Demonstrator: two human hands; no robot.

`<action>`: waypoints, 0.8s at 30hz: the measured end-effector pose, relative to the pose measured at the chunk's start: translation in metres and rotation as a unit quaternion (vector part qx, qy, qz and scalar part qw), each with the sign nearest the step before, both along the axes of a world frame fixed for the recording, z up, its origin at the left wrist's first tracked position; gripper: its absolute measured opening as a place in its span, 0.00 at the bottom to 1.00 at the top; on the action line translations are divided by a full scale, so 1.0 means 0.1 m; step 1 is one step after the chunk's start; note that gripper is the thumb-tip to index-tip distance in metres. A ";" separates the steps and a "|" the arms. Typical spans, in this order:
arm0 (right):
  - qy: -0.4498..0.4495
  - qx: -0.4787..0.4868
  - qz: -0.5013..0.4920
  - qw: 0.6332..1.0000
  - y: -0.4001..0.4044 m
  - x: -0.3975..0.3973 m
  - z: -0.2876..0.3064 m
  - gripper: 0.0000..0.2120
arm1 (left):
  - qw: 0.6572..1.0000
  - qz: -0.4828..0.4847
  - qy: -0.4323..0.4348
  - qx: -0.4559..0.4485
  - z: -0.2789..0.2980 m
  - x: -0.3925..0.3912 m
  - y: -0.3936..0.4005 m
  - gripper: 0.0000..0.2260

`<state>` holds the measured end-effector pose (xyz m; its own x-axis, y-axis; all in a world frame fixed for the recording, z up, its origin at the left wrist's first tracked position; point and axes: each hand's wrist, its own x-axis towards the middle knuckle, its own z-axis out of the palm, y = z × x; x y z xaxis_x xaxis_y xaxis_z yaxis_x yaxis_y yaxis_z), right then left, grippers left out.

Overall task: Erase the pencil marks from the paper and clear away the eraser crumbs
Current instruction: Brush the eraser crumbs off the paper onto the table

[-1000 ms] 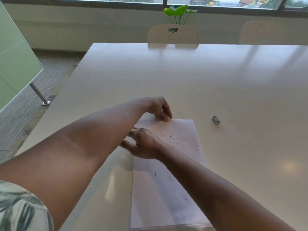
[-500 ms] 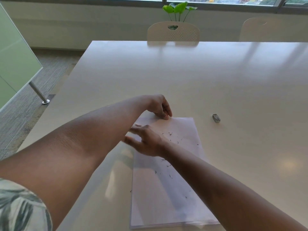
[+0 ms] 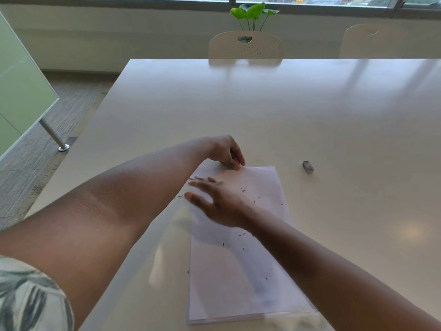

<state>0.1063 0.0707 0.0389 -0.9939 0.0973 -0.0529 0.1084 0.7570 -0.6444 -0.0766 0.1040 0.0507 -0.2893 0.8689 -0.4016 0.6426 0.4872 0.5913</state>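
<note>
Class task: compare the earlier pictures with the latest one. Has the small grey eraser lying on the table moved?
No. The small grey eraser lies just right of the white paper sheet's far right corner, as before, untouched on the pale table.

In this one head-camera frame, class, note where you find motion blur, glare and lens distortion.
Head view: the right hand is smeared by motion blur over the paper, while the left hand and eraser stay sharp; window glare streaks the table, with a bright spot near its right side; the wide-angle lens bows the window frame and enlarges the near forearms.
</note>
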 end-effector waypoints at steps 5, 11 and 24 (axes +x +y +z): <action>-0.048 0.106 -0.062 0.991 0.36 0.11 -0.09 0.33 | 1.000 -0.012 0.010 0.003 0.00 0.02 0.00 0.10; -0.006 0.058 0.059 0.997 0.26 0.32 -0.19 0.41 | 1.000 0.009 -0.010 0.016 -0.04 0.01 -0.04 0.10; 0.015 0.093 0.015 0.995 0.56 0.52 -0.23 0.42 | 0.995 0.046 -0.065 0.062 -0.17 -0.01 -0.16 0.10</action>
